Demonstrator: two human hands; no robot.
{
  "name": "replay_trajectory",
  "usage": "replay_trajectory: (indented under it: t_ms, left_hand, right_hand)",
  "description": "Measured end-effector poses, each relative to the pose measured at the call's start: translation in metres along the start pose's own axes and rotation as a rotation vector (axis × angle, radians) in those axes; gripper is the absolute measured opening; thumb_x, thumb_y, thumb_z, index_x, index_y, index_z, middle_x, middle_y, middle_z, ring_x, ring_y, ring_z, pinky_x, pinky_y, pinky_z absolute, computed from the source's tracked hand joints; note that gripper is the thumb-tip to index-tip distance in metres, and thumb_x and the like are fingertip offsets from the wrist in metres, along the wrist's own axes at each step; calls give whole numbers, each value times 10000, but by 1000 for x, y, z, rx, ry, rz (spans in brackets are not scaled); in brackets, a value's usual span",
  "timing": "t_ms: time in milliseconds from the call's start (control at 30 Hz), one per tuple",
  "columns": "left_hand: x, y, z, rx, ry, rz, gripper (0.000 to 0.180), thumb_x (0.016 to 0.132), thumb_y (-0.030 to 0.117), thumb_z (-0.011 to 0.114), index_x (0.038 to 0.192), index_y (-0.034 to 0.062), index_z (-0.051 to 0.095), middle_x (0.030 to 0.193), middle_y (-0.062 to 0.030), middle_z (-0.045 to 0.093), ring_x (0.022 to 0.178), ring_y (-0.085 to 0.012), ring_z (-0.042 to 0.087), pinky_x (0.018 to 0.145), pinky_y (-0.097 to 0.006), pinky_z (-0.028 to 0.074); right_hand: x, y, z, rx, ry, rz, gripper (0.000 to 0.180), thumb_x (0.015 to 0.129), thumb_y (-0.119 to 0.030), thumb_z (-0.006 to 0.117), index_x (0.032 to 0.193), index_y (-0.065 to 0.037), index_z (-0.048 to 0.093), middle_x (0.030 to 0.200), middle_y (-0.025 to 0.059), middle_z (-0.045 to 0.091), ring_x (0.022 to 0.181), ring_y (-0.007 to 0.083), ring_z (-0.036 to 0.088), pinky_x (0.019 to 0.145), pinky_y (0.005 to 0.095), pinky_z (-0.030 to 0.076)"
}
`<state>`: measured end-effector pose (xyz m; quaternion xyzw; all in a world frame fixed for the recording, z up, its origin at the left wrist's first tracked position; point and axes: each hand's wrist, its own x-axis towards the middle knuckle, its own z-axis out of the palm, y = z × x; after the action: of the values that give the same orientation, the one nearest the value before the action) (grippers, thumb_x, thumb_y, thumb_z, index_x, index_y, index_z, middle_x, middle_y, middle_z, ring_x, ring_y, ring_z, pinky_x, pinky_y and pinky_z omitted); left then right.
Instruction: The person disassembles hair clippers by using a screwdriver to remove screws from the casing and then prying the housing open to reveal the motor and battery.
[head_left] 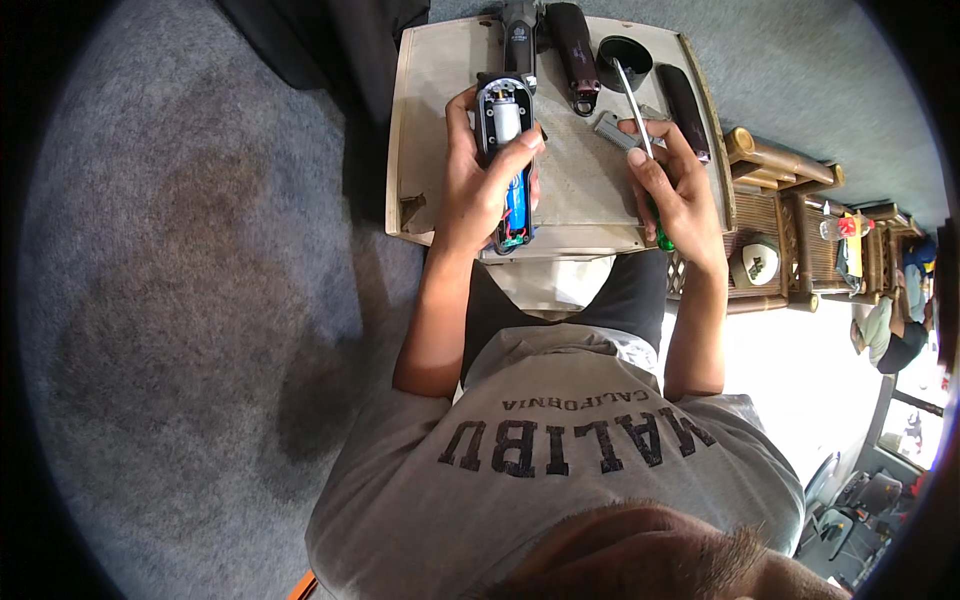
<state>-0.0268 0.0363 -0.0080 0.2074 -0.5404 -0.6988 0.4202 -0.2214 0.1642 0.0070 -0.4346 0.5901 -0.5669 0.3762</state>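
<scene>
My left hand (472, 195) is wrapped round an opened hair clipper (507, 118), held upright with its inside facing me. A silvery motor (506, 122) fills its upper part, and a blue battery (516, 205) with thin red wires lies below, partly behind my thumb. In my right hand (685, 200) is a screwdriver (640, 112) with a green handle, mostly hidden by the palm. Its shaft points away from me, and the tip appears over a round black bowl (647, 62). Near those fingertips lies a small grey ridged piece (612, 130).
Along the far side of the pale worn table (585, 200) lie a black clipper (520, 45) and a dark purple clipper (572, 50). A long dark casing (684, 105) rests at the right edge. Bamboo seating (775, 215) on the right bears a cap (757, 262) and a bottle (842, 228).
</scene>
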Motion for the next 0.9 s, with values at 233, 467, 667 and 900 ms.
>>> replay_trajectory:
  t_ms: [233, 467, 667, 900]
  left_hand:
    - [0, 2, 2, -118, 22, -32, 343, 1002, 107, 616, 1273, 80, 407, 1006, -174, 609, 592, -144, 592, 473, -304, 529]
    - [0, 4, 3, -126, 4, -30, 337, 1004, 121, 620, 1261, 83, 405, 1005, -171, 607, 593, -148, 596, 474, -308, 529]
    - [1, 1, 4, -76, 32, -6, 331, 1033, 177, 631, 1257, 86, 406, 1007, -159, 610, 598, -138, 598, 476, -307, 533]
    - [1, -1, 2, -80, -3, 2, 410, 1045, 168, 636, 1341, 102, 361, 1013, -158, 613, 614, -136, 608, 489, -301, 552]
  right_hand:
    - [0, 3, -3, 31, -30, -8, 358, 1085, -221, 621, 1358, 5, 564, 793, 8, 600, 464, 39, 452, 423, 228, 340]
    - [-1, 2, -4, 43, -36, 4, 332, 1083, -208, 626, 1341, -2, 583, 813, 11, 621, 472, 39, 451, 435, 227, 340]
    - [-2, 3, -4, 42, -37, -7, 322, 1088, -203, 620, 1335, 1, 587, 804, 0, 624, 480, 37, 454, 444, 223, 342]
    - [-3, 1, -3, 19, -21, -7, 320, 1089, -205, 620, 1327, 7, 592, 801, -1, 626, 489, 34, 460, 450, 224, 348]
